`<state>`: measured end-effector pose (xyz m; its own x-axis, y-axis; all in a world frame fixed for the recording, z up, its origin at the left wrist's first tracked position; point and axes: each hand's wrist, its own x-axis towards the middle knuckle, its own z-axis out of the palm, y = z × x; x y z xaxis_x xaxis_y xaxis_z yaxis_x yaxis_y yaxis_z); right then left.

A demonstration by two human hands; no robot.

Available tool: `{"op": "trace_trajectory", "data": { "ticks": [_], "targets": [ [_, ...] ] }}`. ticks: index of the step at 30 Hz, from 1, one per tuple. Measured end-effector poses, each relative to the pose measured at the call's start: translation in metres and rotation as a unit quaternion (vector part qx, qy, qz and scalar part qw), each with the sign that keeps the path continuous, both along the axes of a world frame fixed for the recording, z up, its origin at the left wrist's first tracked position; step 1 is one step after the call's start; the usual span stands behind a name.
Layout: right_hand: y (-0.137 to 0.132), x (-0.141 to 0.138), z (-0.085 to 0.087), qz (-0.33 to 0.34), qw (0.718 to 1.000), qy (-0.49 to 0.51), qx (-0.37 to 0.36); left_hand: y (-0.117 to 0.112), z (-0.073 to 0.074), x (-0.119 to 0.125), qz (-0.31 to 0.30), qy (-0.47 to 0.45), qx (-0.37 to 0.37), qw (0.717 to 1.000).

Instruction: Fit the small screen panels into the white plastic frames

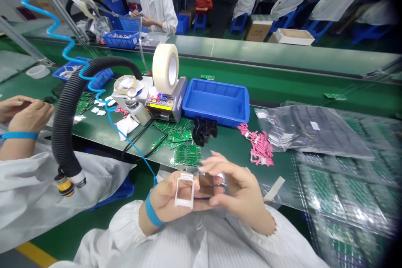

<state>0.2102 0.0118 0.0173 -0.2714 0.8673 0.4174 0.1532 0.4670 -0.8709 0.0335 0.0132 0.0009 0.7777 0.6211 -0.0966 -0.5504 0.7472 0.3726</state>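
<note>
Left hand [168, 203], fingers clasping a white frame [184, 191]; right hand [241, 194], fingers gripping a dark panel [206, 184] just beside it, above the green tabletop [226, 146]

electronics assembly line, probably: green conveyor belt [282, 56], circuit boards [186, 155], blue parts bins [216, 102], white-coated workers [158, 2]

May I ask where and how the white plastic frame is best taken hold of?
Probably by its long outer rails, coming from the left: the white plastic frame is an open window with thin bars, lying on the left hand, and the right hand holds a dark panel beside its right edge.
</note>
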Motion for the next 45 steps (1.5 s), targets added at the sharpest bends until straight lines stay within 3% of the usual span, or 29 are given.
{"op": "trace_trajectory", "data": {
  "ticks": [3,6,8,11,15,20,30,33,37,39,41,43,45],
  "targets": [
    [-0.004,-0.009,-0.01,0.031,0.989,0.126,-0.068,-0.001,0.002,0.001,0.011,-0.025,0.019,0.999],
    [-0.006,-0.013,-0.01,0.051,0.981,0.149,-0.111,-0.002,0.005,0.001,0.031,-0.023,0.035,0.999],
    [-0.006,-0.011,-0.004,0.031,0.987,0.123,-0.097,-0.003,0.009,0.0,0.041,0.007,0.058,0.997],
    [-0.005,-0.007,0.012,-0.062,0.998,0.007,-0.001,-0.004,0.014,-0.005,0.06,0.084,0.13,0.986],
    [-0.007,-0.006,0.026,-0.139,0.973,-0.152,0.1,-0.005,0.016,-0.011,0.077,0.145,0.244,0.956],
    [-0.01,-0.008,0.027,-0.148,0.968,-0.182,0.089,-0.004,0.015,-0.011,0.081,0.164,0.319,0.93],
    [-0.01,-0.007,0.016,-0.129,0.964,-0.216,0.084,-0.003,0.01,-0.011,0.08,0.186,0.353,0.913],
    [-0.012,-0.008,0.016,-0.119,0.959,-0.244,0.085,-0.001,0.004,-0.01,0.077,0.189,0.314,0.927],
    [-0.019,-0.002,0.012,-0.063,0.98,-0.19,0.01,0.002,-0.003,-0.008,0.1,0.165,0.123,0.973],
    [-0.019,0.005,-0.002,-0.06,0.984,-0.16,-0.054,0.005,-0.004,-0.008,0.124,0.133,0.044,0.982],
    [-0.015,0.011,-0.025,-0.082,0.973,-0.194,-0.096,0.007,-0.004,-0.008,0.126,0.101,-0.015,0.987],
    [-0.008,0.016,-0.047,-0.108,0.956,-0.25,-0.109,0.008,-0.003,-0.007,0.104,0.069,-0.058,0.99],
    [-0.003,0.02,-0.058,-0.123,0.949,-0.269,-0.113,0.008,-0.001,-0.005,0.083,0.045,-0.081,0.992]
  ]
}}
